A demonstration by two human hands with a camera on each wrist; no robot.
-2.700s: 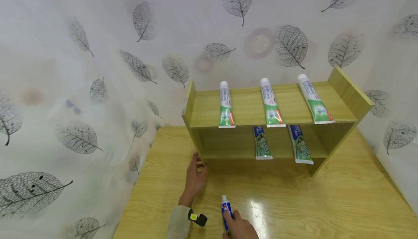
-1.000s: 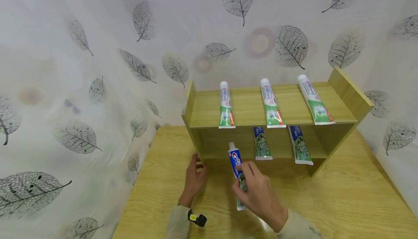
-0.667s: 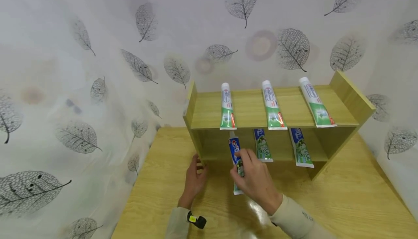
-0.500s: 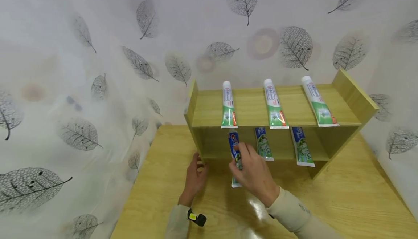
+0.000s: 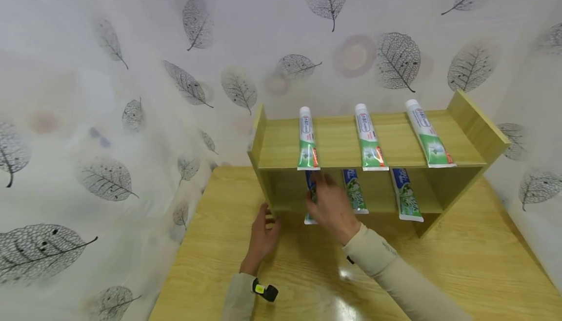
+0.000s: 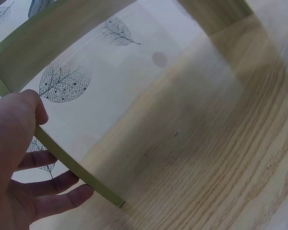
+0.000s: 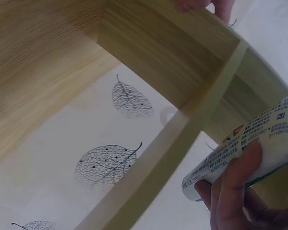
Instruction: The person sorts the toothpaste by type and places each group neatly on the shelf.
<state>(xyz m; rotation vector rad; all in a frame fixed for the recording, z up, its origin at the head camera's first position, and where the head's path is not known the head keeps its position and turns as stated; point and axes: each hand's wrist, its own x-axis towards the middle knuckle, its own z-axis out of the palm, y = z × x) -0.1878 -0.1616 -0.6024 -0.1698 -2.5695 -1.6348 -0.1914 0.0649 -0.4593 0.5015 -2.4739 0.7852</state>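
My right hand (image 5: 333,211) holds a blue and green toothpaste tube (image 5: 310,219) in the left part of the lower tier of a two-tier wooden shelf (image 5: 333,140). The tube's cap end points inward, hidden under the upper board; its flat end sticks out in front. In the right wrist view, fingers curl round the printed tube (image 7: 278,129) near the lower board's edge. My left hand (image 5: 263,235) grips the foot of the shelf's left side panel (image 6: 79,170), thumb on one side and fingers on the other.
Two similar blue and green tubes, a middle one (image 5: 355,191) and a right one (image 5: 407,196), lie on the lower tier. White and green tubes (image 5: 370,138) lie spaced along the upper tier. The shelf stands on a wooden table (image 5: 219,204) before a leaf-patterned wall (image 5: 272,23).
My right hand has carried the toothpaste tube from the table's front up and forward into the lower tier, cap end first. The left hand has stayed at the side panel.
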